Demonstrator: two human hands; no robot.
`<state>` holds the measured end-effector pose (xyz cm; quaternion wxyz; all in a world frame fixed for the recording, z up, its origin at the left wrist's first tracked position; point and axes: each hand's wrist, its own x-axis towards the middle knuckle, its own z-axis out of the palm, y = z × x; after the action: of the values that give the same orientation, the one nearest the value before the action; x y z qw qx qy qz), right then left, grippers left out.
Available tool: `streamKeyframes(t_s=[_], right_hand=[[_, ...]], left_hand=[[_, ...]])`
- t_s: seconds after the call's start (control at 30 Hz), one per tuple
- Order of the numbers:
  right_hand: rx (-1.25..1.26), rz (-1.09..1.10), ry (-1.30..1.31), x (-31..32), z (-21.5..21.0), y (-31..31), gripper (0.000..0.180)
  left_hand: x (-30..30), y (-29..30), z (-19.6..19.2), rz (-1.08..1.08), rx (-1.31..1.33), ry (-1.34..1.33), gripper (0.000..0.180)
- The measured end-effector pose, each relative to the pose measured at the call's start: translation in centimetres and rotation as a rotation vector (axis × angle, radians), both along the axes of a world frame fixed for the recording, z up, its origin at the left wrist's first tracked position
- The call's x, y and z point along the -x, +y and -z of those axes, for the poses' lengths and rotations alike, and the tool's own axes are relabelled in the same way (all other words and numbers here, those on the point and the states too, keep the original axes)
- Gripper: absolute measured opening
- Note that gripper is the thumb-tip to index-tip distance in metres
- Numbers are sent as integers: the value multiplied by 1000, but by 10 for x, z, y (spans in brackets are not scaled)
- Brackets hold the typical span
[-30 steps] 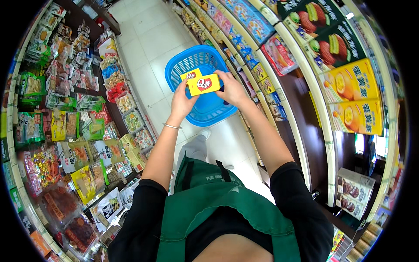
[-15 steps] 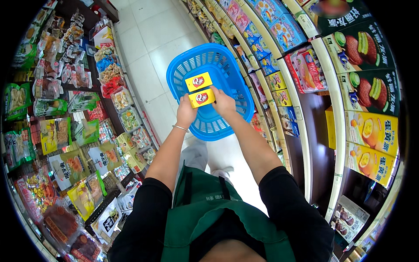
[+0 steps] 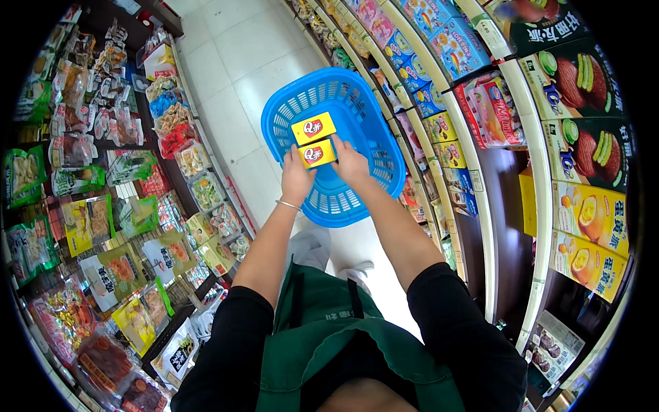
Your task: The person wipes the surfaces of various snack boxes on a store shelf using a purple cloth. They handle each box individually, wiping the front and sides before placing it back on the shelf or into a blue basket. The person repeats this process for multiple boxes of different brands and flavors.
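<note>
Both my arms reach down into a blue plastic shopping basket [image 3: 367,96] with slotted sides. Two small yellow boxes with red marks are in it. The nearer yellow box [image 3: 316,154] is gripped at its ends, with my left hand [image 3: 297,176] on the left and my right hand [image 3: 351,165] on the right. Just beyond it, lined up alongside, lies the farther yellow box [image 3: 313,128], which neither hand visibly holds. My thumbs and some fingertips are partly hidden by the box and hands.
Shelves of boxed snacks, with yellow cartons [image 3: 590,213] and dark green cartons [image 3: 590,154], rise close on my right. Bagged foods [image 3: 103,271] hang and lie along the left rack. A tiled floor aisle [image 3: 254,48] runs ahead between them. My feet stand just behind the basket.
The nearer box and both hands stay in nearly the same place. The basket's near right side shows slightly lower and farther right, and the shelves shift a little in view.
</note>
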<state>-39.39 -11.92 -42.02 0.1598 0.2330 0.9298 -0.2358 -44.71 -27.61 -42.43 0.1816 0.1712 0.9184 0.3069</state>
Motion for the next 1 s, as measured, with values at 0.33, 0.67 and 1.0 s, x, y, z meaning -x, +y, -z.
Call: streamKeyframes(t_s=[0.33,0.67,1.0], right_hand=[[48,64,164,-12,-55,11,79],[49,20,743,-33,-174,48,57],[-90,130,1041,-124,-310,80,50]], left_hand=[[-10,23,-45,91,27,356,87],[-26,89,-161,212,-289,549,52],[-92,151,-281,404,-659,663,50]])
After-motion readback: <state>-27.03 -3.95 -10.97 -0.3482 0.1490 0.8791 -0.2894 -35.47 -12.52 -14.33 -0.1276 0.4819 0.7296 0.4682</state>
